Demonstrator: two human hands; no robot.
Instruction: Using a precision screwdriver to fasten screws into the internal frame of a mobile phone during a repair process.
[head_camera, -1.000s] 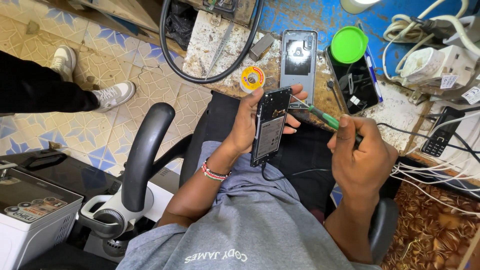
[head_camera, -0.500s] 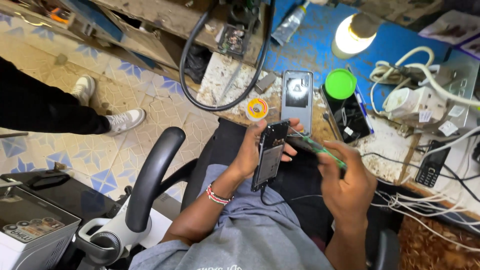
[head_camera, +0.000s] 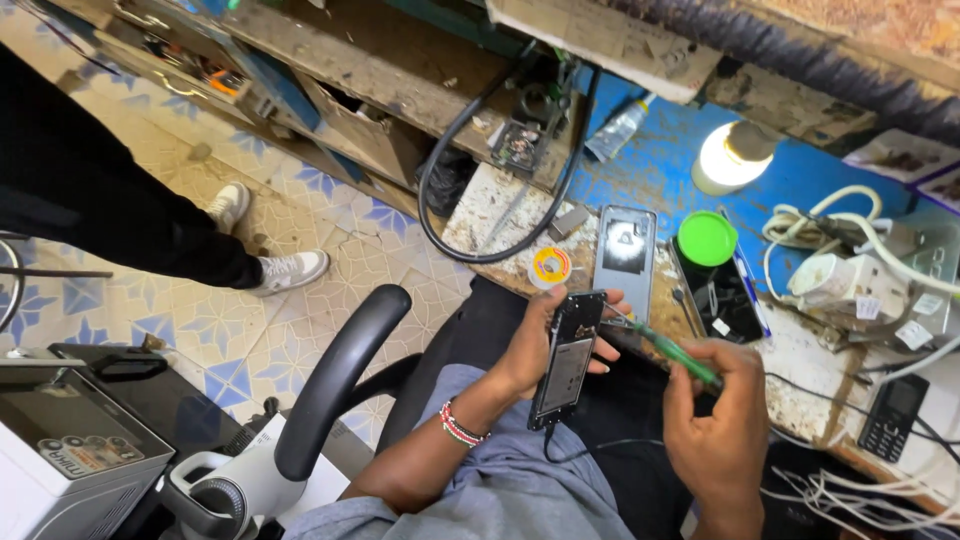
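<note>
Centre of the frame: a left hand (head_camera: 535, 350) grips an opened black mobile phone (head_camera: 566, 358) upright, while the right hand (head_camera: 722, 430) pinches a green-handled screwdriver (head_camera: 668, 348), tip touching the phone's upper edge. Upper right, a lit lamp (head_camera: 728, 157) glows over the blue workbench (head_camera: 660, 175).

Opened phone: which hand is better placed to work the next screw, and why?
Probably the right hand: it grips the green screwdriver, tip at the opened phone. The left hand is busy holding the phone upright.
</note>
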